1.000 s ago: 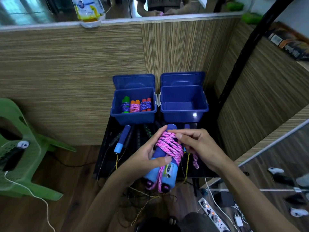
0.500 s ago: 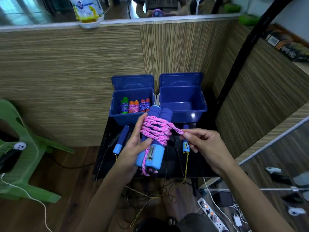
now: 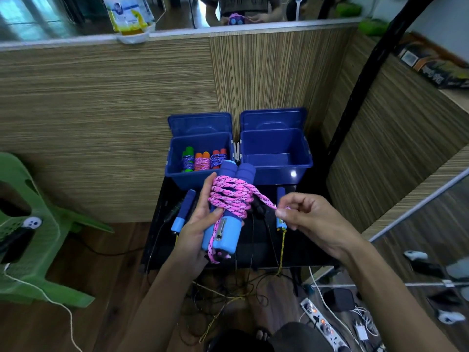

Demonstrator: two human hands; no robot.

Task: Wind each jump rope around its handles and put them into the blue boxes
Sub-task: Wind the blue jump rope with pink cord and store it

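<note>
My left hand grips a pair of blue jump-rope handles held together, with pink rope wound around their middle. My right hand pinches the free end of that pink rope, pulled taut to the right. Behind them stand two open blue boxes. The left box holds three wound ropes with green, orange and red handles. The right box shows only its bare bottom. More blue-handled ropes lie on the black table.
Loose black and yellow cords hang off the table's front edge. A green plastic chair stands to the left. A power strip and chargers lie on the floor at the right. Wood-panelled walls close in behind and to the right.
The bundle has risen and tipped more upright toward the boxes. My right hand has drawn away to the right, pulling the rope's end taut.
</note>
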